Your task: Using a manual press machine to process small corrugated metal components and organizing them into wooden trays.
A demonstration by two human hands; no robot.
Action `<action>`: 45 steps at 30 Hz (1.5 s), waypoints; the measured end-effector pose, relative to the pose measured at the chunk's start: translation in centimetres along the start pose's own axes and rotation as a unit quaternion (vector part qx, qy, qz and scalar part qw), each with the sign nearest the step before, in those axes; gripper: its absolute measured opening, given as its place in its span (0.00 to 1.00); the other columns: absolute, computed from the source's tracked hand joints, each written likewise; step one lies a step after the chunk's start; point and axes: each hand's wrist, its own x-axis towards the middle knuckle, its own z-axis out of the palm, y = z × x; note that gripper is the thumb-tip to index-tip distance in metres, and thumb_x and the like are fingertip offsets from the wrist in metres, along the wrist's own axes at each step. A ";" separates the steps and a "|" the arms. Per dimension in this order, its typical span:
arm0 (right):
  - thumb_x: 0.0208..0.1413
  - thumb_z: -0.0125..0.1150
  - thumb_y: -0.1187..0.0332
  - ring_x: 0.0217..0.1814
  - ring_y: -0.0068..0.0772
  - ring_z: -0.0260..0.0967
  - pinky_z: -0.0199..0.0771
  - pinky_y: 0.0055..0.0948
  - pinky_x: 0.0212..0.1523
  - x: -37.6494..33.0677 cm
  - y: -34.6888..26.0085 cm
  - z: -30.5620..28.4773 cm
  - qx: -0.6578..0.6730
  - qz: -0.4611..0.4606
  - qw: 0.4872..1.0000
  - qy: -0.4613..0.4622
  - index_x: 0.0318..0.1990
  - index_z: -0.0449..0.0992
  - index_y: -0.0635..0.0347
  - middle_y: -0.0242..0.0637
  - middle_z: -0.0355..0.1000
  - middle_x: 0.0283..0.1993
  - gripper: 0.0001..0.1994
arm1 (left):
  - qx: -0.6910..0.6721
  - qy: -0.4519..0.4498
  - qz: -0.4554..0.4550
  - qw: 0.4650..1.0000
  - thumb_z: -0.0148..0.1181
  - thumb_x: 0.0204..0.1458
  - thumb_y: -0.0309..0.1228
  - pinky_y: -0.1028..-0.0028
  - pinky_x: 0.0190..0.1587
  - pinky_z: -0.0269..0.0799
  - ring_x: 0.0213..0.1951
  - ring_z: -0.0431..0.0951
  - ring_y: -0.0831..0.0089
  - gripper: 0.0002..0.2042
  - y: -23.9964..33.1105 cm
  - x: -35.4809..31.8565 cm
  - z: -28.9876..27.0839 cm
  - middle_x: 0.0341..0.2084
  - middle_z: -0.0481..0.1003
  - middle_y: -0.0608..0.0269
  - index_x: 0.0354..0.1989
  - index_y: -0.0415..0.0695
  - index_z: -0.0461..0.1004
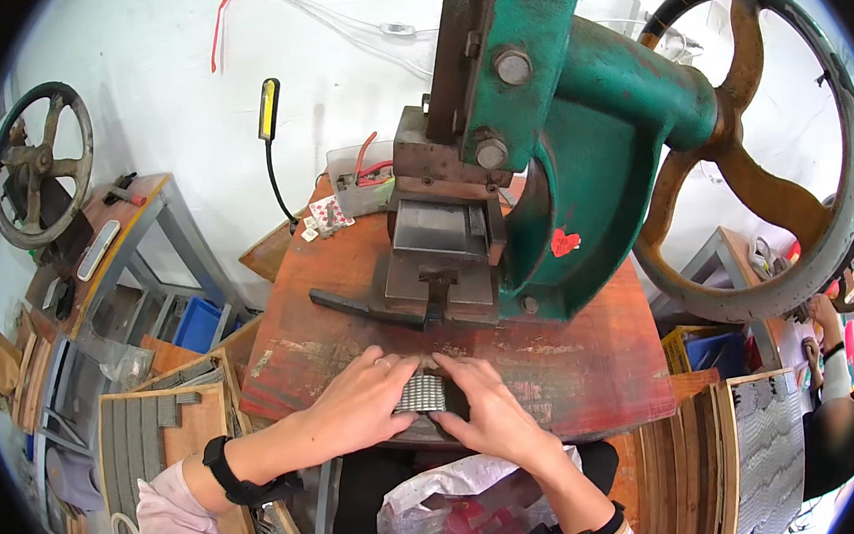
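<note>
A large green cast-iron press [578,145] with a spoked flywheel [748,141] stands on a worn red wooden workbench [594,354]. At the bench's near edge, the left hand [358,408] and right hand [489,413] lie side by side, fingers curled and pressed against a small stack of grey ribbed metal pieces [420,395] gripped between them. A white plastic bag [447,516] sits below, in the person's lap.

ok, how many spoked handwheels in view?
2, maybe more hidden. One big wheel on the green press at right; one smaller wheel on the far-left bench.
</note>
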 end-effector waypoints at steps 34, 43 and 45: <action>0.42 0.69 0.70 0.65 0.56 0.53 0.56 0.41 0.63 14.5 1.5 -6.3 0.018 0.157 0.939 0.304 0.60 0.54 0.72 0.58 0.55 0.62 0.38 | -0.016 0.254 -0.110 0.961 0.57 0.52 0.33 0.58 0.53 0.62 0.51 0.68 0.48 0.20 -9.3 9.2 -5.5 0.46 0.71 0.47 0.51 0.36 0.67; 0.44 0.68 0.69 0.63 0.56 0.55 0.59 0.42 0.61 13.6 1.0 -6.0 0.000 0.135 0.934 0.331 0.58 0.58 0.72 0.58 0.59 0.59 0.35 | 0.139 0.094 0.045 0.985 0.61 0.49 0.35 0.64 0.50 0.64 0.49 0.72 0.55 0.14 -9.5 0.4 -2.2 0.43 0.75 0.54 0.44 0.45 0.75; 0.44 0.67 0.69 0.63 0.57 0.55 0.59 0.42 0.61 13.4 1.2 -6.1 0.011 0.138 0.930 0.340 0.58 0.59 0.72 0.58 0.60 0.58 0.34 | 0.085 0.017 0.045 0.995 0.63 0.46 0.35 0.66 0.47 0.64 0.45 0.73 0.60 0.16 -9.0 -0.4 -3.4 0.44 0.74 0.57 0.45 0.46 0.75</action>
